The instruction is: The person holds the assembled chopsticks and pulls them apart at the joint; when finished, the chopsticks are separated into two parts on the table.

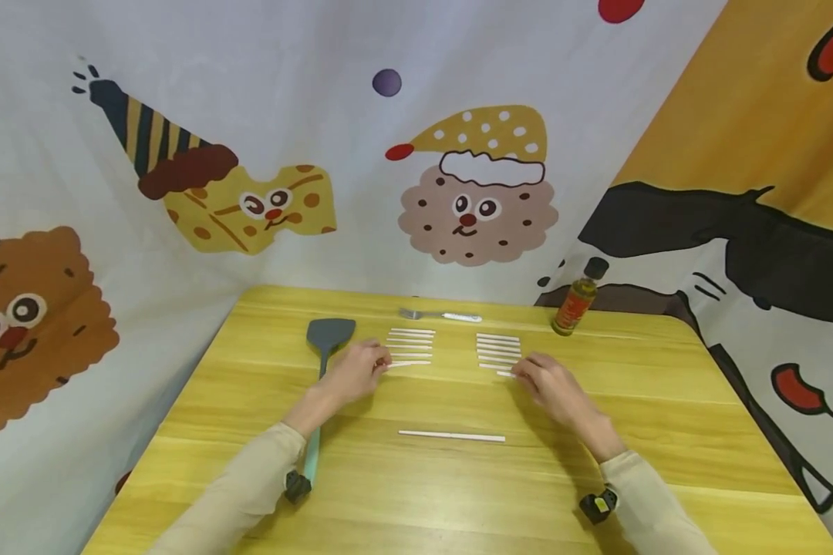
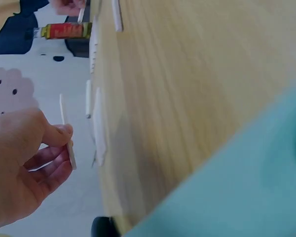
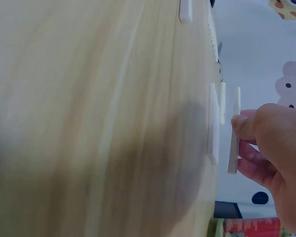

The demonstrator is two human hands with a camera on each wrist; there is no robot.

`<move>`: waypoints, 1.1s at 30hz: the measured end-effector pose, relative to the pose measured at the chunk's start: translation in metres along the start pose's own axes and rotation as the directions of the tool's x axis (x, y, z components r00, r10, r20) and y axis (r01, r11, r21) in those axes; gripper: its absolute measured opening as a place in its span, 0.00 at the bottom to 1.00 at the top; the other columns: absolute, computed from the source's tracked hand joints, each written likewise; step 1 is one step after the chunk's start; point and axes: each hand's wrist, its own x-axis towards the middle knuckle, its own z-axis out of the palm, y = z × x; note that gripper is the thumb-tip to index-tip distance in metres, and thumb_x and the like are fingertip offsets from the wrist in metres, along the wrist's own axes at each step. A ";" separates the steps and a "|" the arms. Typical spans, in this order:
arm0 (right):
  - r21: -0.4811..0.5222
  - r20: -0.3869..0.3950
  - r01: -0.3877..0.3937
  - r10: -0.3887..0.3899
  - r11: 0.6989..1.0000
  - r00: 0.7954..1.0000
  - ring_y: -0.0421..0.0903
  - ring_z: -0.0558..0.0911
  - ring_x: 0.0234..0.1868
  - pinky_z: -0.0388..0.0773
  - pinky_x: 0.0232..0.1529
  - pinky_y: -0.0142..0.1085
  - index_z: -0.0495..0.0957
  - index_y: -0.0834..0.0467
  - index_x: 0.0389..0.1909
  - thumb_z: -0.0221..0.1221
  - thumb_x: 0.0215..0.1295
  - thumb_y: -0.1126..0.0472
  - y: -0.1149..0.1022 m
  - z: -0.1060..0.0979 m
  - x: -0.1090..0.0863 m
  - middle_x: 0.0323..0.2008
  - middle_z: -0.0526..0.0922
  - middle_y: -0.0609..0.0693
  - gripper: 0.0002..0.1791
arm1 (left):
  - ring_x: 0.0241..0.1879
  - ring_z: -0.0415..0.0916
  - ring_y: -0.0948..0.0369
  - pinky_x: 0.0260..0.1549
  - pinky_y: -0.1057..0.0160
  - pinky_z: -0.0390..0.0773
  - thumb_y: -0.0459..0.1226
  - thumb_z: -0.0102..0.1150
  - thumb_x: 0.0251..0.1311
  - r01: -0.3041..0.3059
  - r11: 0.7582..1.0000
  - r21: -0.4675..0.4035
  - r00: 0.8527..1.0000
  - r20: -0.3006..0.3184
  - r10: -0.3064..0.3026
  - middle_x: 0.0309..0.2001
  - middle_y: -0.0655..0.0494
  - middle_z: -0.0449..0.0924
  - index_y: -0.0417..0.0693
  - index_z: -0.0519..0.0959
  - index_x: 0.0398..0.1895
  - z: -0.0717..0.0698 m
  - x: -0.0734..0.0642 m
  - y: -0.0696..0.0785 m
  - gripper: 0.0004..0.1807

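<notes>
My left hand pinches a slim white stick between thumb and fingers, at the near end of the left column of white sticks. In the left wrist view the held stick is tilted, clear of the table surface. A second white stick is pinched by my right hand, beside the near end of the right column of sticks. Each column has several sticks lying roughly parallel. Closer to me, a longer white strip lies crosswise on the table.
A spatula with grey blade and teal handle lies under my left forearm. Behind the columns is a fork with a patterned handle. An oil bottle with dark cap stands back right. A cartoon-printed cloth hangs behind the wooden table.
</notes>
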 end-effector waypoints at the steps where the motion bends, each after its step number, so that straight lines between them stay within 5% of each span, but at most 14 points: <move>1: 0.001 0.001 0.001 -0.001 1.000 1.000 0.48 0.83 0.35 0.84 0.34 0.44 0.85 0.59 0.35 0.70 0.55 0.74 0.000 0.003 0.002 0.33 0.84 0.51 0.09 | 0.34 0.79 0.61 0.33 0.68 0.81 0.28 0.65 0.63 -0.003 1.000 0.006 1.000 0.011 0.003 0.35 0.54 0.81 0.41 0.85 0.37 0.003 0.002 0.000 0.03; 10: 0.031 0.048 -0.042 0.041 0.999 0.998 0.50 0.85 0.38 0.85 0.41 0.45 0.85 0.59 0.36 0.68 0.58 0.72 -0.004 0.017 0.012 0.36 0.85 0.52 0.07 | 0.37 0.80 0.61 0.38 0.65 0.83 0.27 0.63 0.63 0.023 1.000 -0.001 0.996 0.083 -0.022 0.37 0.54 0.82 0.41 0.85 0.39 0.025 0.015 0.001 0.04; 20: 0.026 0.098 -0.081 0.078 0.996 0.992 0.51 0.85 0.41 0.85 0.43 0.45 0.85 0.58 0.36 0.68 0.60 0.70 -0.007 0.026 0.016 0.36 0.85 0.51 0.06 | 0.37 0.79 0.60 0.39 0.64 0.83 0.23 0.62 0.60 0.055 0.998 -0.028 0.990 0.134 -0.051 0.35 0.53 0.80 0.42 0.84 0.38 0.033 0.019 0.003 0.07; 33: 0.017 0.089 -0.090 0.088 0.996 0.992 0.49 0.84 0.39 0.85 0.38 0.44 0.85 0.57 0.34 0.69 0.59 0.71 -0.005 0.029 0.014 0.35 0.84 0.50 0.06 | 0.39 0.80 0.58 0.41 0.63 0.84 0.25 0.62 0.63 0.038 0.998 -0.048 0.992 0.122 -0.032 0.37 0.52 0.81 0.42 0.84 0.40 0.036 0.022 0.002 0.07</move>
